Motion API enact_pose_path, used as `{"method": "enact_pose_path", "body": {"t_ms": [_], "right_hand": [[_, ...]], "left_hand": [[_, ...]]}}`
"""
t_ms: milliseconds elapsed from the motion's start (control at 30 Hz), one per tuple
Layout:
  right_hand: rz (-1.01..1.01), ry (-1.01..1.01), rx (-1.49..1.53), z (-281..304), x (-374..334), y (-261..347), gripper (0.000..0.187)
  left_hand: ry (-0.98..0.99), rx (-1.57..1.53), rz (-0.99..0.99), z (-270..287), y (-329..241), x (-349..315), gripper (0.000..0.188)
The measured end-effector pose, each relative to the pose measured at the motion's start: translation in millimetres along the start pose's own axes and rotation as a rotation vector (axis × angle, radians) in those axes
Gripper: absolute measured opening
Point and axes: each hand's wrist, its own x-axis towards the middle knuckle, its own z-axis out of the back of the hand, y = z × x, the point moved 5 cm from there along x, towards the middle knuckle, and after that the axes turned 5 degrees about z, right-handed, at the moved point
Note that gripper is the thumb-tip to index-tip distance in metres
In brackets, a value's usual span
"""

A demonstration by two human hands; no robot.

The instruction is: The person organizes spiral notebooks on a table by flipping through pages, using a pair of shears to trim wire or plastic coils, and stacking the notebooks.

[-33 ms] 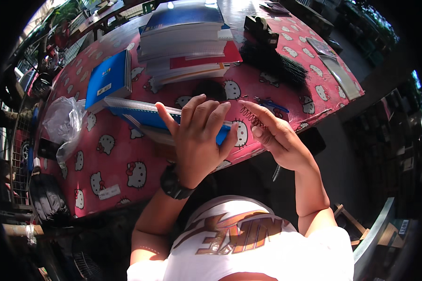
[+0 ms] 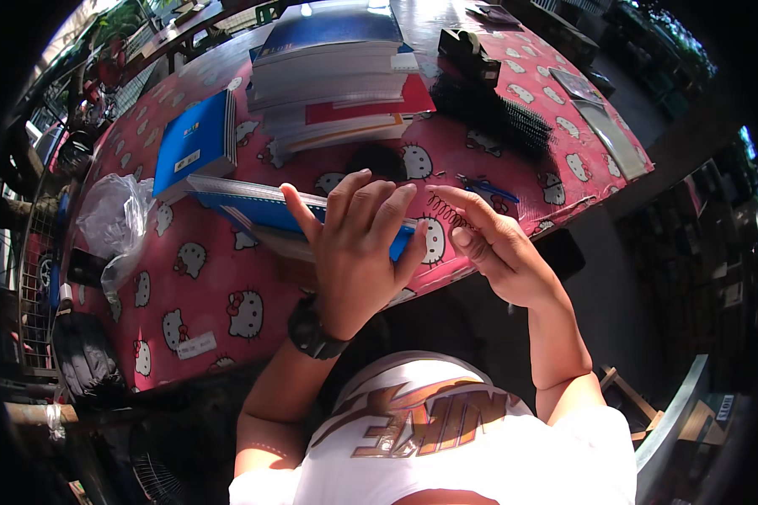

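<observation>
A thin dark spiral binding coil is pinched between the thumb and forefinger of my right hand, at the table's near edge. Most of the coil behind that hand is hidden. My left hand lies over a blue-covered book, its fingers spread and its thumb apart. The book is tilted, and a row of small holes runs along its raised edge. The coil's front end is close to the right end of this edge, though I cannot tell whether it is threaded there.
A tall stack of books stands at the back, with a blue book to its left. Black coils are heaped on the right near a blue-handled tool. A clear plastic bag sits at the left edge.
The coil's front end has shifted slightly left, and its tail below my right hand has mostly gone out of sight. My left hand and the book stay in place.
</observation>
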Motion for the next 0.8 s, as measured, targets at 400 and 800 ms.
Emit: {"method": "enact_pose_path", "body": {"t_ms": [400, 800], "right_hand": [[0.2, 0.066, -0.177, 0, 12, 7, 0.025], [0.276, -0.044, -0.288, 10, 17, 9, 0.032]], "left_hand": [[-0.014, -0.025, 0.033, -1, 1, -1, 0.041], [-0.045, -0.022, 0.009, -10, -2, -1, 0.041]]}}
